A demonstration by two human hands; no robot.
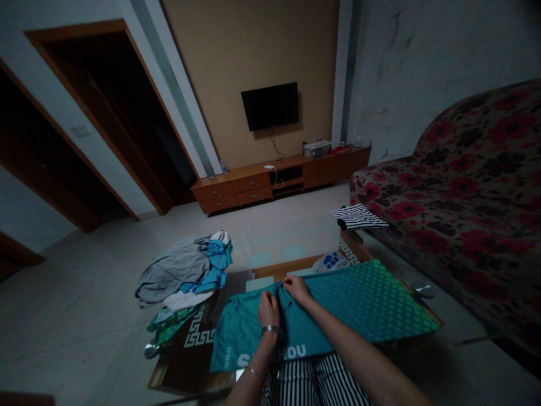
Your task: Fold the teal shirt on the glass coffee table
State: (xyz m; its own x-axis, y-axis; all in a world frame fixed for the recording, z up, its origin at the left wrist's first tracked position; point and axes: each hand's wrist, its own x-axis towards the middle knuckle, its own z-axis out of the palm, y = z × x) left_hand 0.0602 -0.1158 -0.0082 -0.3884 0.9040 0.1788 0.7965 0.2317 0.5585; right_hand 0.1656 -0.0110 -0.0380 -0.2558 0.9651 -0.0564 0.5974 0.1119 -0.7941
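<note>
A teal garment [333, 316] with white lettering and a green dotted pattern at its right end lies spread across the low table in front of me. At its upper edge, my left hand [268, 309] is closed, with the fingertips bent down at the cloth. Just to the right, my right hand [296, 288] pinches at a dark drawstring on that same edge. A loose end of the drawstring [288, 307] hangs on the cloth between my hands. Exactly what sits between my left fingertips is hidden.
Heaped clothes [181, 270] lie on the table's left end. A plastic bag [331, 260] lies behind the garment. Striped cloth [359, 216] rests by the floral sofa [465, 192] on the right. Beyond the floor stands a wooden TV cabinet [253, 185].
</note>
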